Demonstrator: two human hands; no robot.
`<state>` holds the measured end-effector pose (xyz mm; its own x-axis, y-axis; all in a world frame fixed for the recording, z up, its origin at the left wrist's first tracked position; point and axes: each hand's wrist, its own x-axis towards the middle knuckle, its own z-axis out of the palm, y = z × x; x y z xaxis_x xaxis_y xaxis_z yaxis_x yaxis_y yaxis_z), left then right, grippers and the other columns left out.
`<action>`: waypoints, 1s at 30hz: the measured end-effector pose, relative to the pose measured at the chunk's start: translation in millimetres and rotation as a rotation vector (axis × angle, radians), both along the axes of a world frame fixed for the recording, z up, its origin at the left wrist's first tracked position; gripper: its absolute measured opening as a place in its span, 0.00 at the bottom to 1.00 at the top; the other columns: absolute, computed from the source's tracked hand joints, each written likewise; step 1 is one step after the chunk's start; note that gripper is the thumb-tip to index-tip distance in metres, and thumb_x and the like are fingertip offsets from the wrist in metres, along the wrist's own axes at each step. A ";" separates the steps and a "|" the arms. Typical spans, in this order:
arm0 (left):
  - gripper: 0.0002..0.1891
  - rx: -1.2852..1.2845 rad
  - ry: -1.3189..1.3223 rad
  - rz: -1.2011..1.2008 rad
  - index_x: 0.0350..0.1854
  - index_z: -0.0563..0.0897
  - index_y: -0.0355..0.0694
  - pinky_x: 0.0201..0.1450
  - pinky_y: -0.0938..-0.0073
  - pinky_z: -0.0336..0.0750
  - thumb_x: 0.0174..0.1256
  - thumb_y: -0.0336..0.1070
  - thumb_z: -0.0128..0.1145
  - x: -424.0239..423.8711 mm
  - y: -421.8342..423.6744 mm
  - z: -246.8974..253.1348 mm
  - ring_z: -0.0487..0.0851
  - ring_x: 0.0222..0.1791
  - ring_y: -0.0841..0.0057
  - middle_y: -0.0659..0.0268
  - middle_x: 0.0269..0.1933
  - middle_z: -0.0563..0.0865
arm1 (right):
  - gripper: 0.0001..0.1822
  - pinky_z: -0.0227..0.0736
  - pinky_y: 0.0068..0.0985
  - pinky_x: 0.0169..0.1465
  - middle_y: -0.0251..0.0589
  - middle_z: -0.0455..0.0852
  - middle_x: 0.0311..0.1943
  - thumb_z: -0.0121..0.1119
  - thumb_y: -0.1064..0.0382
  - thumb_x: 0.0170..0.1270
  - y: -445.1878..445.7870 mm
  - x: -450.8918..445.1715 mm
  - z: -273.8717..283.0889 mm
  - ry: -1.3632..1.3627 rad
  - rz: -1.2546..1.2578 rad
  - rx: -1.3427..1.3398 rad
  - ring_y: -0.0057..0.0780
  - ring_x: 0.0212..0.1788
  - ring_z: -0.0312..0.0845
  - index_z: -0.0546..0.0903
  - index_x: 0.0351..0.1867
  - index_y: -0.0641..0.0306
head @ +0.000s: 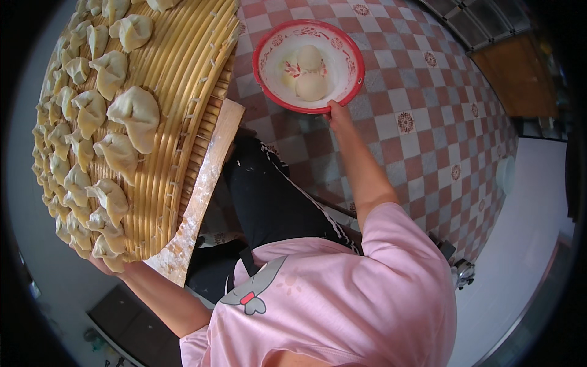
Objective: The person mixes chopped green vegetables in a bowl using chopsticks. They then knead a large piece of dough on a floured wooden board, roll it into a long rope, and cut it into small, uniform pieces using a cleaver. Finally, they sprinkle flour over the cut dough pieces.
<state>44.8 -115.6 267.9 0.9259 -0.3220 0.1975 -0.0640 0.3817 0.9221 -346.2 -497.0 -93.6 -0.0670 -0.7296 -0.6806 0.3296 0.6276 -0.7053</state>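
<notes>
My right hand (337,114) grips the near rim of a red-and-white enamel basin (313,108), which is held out over the floor. Two round balls of dough (310,58) lie inside it, side by side. At the lower left, my left hand (103,266) is at the edge of a large tray of bundled stalks (151,206), mostly hidden under it and the dumplings; its fingers cannot be seen. Rows of raw folded dumplings (136,117) cover the tray's left part. Beneath the tray's right edge shows a floury wooden board (202,202).
Red and white checkered floor tiles (390,119) stretch to the right, with a pale round container (505,174) near the far wall. A brown wooden panel (513,75) stands at the upper right. A shiny metal object (464,274) is behind my right side. A dark cabinet (133,321) is at the lower left.
</notes>
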 end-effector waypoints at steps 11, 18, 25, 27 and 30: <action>0.23 0.284 -0.275 0.094 0.65 0.64 0.36 0.62 0.63 0.72 0.72 0.40 0.45 10.5 11.9 -19.3 0.76 0.56 0.68 0.55 0.59 0.73 | 0.10 0.69 0.24 0.15 0.39 0.83 0.23 0.59 0.65 0.60 8.2 7.1 3.5 0.229 0.015 -0.083 0.26 0.15 0.76 0.80 0.37 0.72; 0.22 0.023 0.007 0.040 0.66 0.64 0.38 0.63 0.64 0.72 0.76 0.45 0.41 -29.0 -27.5 -0.2 0.75 0.59 0.68 0.58 0.62 0.72 | 0.26 0.78 0.37 0.43 0.49 0.82 0.38 0.69 0.53 0.54 11.7 -17.1 74.2 1.176 -0.016 -0.387 0.43 0.42 0.82 0.76 0.48 0.69; 0.21 0.202 0.026 0.305 0.64 0.66 0.38 0.59 0.69 0.74 0.74 0.42 0.46 -39.2 -40.9 9.9 0.76 0.56 0.71 0.61 0.60 0.74 | 0.56 0.72 0.42 0.58 0.58 0.62 0.65 0.77 0.43 0.39 -42.3 51.1 30.9 1.325 0.879 -0.393 0.53 0.58 0.72 0.60 0.70 0.55; 0.22 0.257 -0.063 0.233 0.62 0.67 0.37 0.55 0.72 0.76 0.70 0.41 0.51 -21.0 -15.4 4.9 0.78 0.52 0.74 0.62 0.57 0.76 | 0.58 0.71 0.43 0.60 0.57 0.59 0.67 0.77 0.42 0.36 -48.9 65.2 -1.5 1.430 0.955 -0.296 0.57 0.60 0.70 0.58 0.71 0.49; 0.23 0.321 -0.180 0.157 0.59 0.68 0.36 0.49 0.76 0.78 0.66 0.39 0.57 -1.7 19.3 -5.7 0.80 0.46 0.77 0.63 0.53 0.78 | 0.56 0.73 0.43 0.59 0.57 0.60 0.67 0.77 0.41 0.36 -52.5 72.9 2.7 1.490 1.122 -0.320 0.58 0.59 0.71 0.61 0.70 0.43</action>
<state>43.1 -96.3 262.1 0.9286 -0.2511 0.2732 -0.2697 0.0489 0.9617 -273.4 -549.5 -90.9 0.1383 -0.9178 -0.3722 -0.9885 -0.1049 -0.1085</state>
